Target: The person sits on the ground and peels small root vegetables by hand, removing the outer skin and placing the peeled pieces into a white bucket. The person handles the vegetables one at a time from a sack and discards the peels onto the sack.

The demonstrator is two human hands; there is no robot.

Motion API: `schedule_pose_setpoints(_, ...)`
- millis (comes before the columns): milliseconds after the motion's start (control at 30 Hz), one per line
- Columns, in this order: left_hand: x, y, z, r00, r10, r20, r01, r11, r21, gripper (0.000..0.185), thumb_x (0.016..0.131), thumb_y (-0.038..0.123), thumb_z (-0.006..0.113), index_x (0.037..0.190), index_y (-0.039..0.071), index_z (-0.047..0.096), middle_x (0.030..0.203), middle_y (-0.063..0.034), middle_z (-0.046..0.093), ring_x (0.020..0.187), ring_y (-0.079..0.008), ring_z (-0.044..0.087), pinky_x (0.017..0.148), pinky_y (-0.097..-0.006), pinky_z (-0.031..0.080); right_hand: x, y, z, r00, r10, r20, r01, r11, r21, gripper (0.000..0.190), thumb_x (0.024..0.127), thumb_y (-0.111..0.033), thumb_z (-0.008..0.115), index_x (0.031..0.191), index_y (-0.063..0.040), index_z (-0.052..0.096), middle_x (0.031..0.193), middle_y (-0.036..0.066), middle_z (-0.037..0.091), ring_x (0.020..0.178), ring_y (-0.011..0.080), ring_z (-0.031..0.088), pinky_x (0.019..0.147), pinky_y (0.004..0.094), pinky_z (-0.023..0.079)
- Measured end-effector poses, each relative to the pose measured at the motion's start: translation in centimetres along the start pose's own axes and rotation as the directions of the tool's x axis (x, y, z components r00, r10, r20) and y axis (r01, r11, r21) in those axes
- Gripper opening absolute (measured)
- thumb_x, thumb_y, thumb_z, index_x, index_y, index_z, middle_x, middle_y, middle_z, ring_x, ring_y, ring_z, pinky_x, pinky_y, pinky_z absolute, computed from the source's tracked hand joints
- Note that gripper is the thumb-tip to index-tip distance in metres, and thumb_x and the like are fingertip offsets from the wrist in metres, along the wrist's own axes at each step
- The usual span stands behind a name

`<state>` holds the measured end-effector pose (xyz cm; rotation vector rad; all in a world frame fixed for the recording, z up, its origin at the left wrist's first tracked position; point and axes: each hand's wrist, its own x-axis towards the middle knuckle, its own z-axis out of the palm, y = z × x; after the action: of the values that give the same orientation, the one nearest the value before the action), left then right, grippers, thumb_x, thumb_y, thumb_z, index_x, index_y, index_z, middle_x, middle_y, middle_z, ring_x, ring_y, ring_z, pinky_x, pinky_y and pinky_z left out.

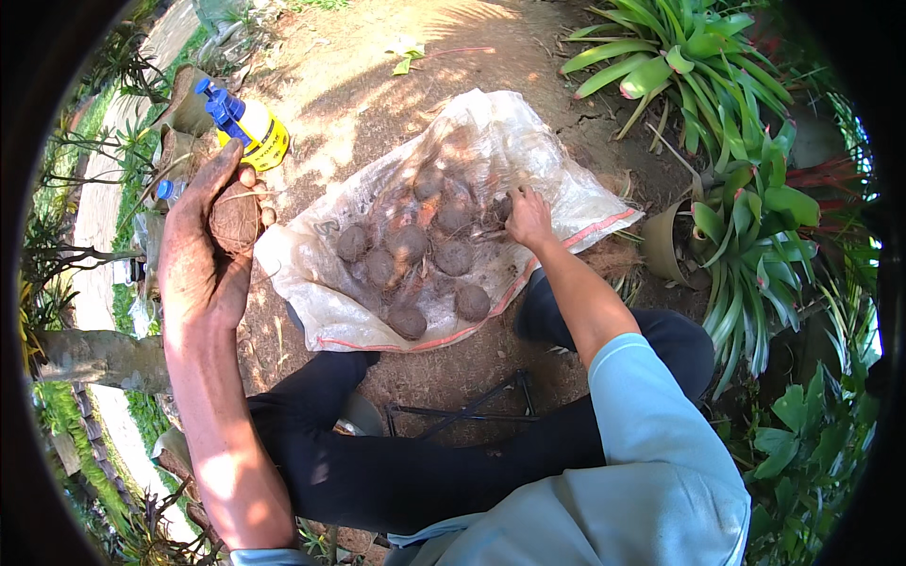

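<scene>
A brown, fibrous coconut (238, 221) is held up at the left in my left hand (205, 240), its fingers wrapped around the far side. My right hand (529, 216) reaches over the right part of a white woven plastic sack (304, 311) with a red-striped edge. At its fingertips is a dark brown fibrous piece (501, 209); whether the fingers grip it is unclear. Several husked coconuts (407, 245) lie on the sack among loose fibres, two of them near its front edge. The sack is spread flat on bare soil.
A yellow spray bottle with a blue head (265, 138) stands beyond my left hand. Behind that hand is a blue-capped bottle (168, 189). Potted bromeliads (665, 240) line the right side. Thin dark metal legs (463, 410) show between my legs, and a trunk (99, 359) lies at left.
</scene>
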<state>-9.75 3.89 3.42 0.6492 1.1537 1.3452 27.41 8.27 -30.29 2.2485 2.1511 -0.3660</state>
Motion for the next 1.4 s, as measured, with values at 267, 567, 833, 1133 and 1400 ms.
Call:
schedule_pose_setpoints(267,0.9,-0.8,0.0,0.998,-0.067,0.009,0.067,0.998,0.002,0.026,0.091,0.02,0.065,0.109,0.001,0.064,0.09,-0.0073,0.064,0.081,-0.0147,0.063,0.069,-0.0283,0.055,1.3,-1.8,-0.1,0.994,-0.03,0.108,0.024,0.998,0.053,0.068,0.078,-0.025,0.07,0.139,-0.007,0.045,0.139,0.019,0.045,0.134,0.0345,0.039,0.113,0.0523,0.026)
schedule_pose_setpoints(567,0.6,-1.5,0.1,0.995,-0.094,0.033,0.094,0.996,-0.005,0.031,0.091,0.021,0.067,0.114,0.001,0.064,0.094,-0.008,0.066,0.084,-0.0149,0.063,0.072,-0.0286,0.054,1.5,-8.5,1.8,0.938,-0.183,0.296,0.134,0.975,0.176,0.078,0.07,-0.031,0.08,0.135,-0.009,0.044,0.137,0.017,0.049,0.13,0.0332,0.045,0.107,0.05,0.033)
schedule_pose_setpoints(833,-0.7,-0.6,-1.5,0.997,-0.066,-0.034,0.066,0.998,-0.009,0.027,0.09,0.02,0.067,0.11,0.001,0.063,0.09,-0.006,0.064,0.08,-0.0147,0.062,0.069,-0.0275,0.053,5.6,-4.6,-3.8,0.996,0.082,0.026,-0.086,0.915,0.395,0.064,0.075,-0.046,0.067,0.128,-0.012,0.058,0.126,0.015,0.06,0.118,0.0321,0.057,0.101,0.0481,0.038)
schedule_pose_setpoints(1133,-0.3,-0.6,-0.2,0.994,-0.091,-0.068,0.094,0.995,0.044,0.026,0.091,0.019,0.064,0.109,0.0,0.062,0.088,-0.0067,0.063,0.08,-0.015,0.062,0.069,-0.0285,0.053,5.3,1.6,-1.1,0.974,0.222,-0.039,-0.221,0.975,0.033,0.052,0.085,-0.039,0.061,0.13,-0.013,0.057,0.135,0.018,0.054,0.121,0.0355,0.054,0.106,0.0517,0.034)
schedule_pose_setpoints(1400,-0.8,-1.1,1.0,0.995,-0.097,-0.006,0.097,0.993,0.069,0.022,0.09,0.017,0.066,0.104,0.0,0.062,0.086,-0.0063,0.063,0.079,-0.0138,0.061,0.069,-0.0272,0.051,4.2,-4.6,4.8,0.895,-0.447,-0.018,0.447,0.892,0.063,0.044,0.083,-0.007,0.056,0.127,-0.005,0.054,0.133,0.025,0.051,0.125,0.0383,0.049,0.11,0.0442,0.037)
